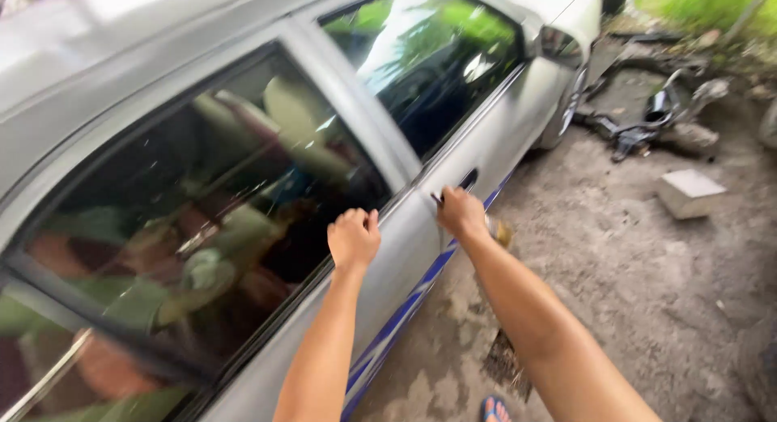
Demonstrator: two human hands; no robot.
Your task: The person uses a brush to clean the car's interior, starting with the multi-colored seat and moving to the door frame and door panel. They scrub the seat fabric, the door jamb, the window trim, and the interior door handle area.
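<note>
A silver car [494, 139] with a blue side stripe [405, 309] stands at my left. My left hand [353, 237] is a closed fist against the rear door at the lower edge of its dark window [202, 220]. My right hand [461, 213] is closed around a thin dark tool [438, 199] whose tip pokes out above the fingers. It presses on the door panel just below the black door handle [468, 179] of the front door. The front window [429, 66] reflects green trees.
Bare grey concrete ground [631, 268] stretches to the right. A pale block [689, 192] lies on it, with dark car parts and hoses [647, 122] beyond, near the front wheel. The side mirror [558, 43] sticks out. A blue sandal [494, 410] shows at the bottom.
</note>
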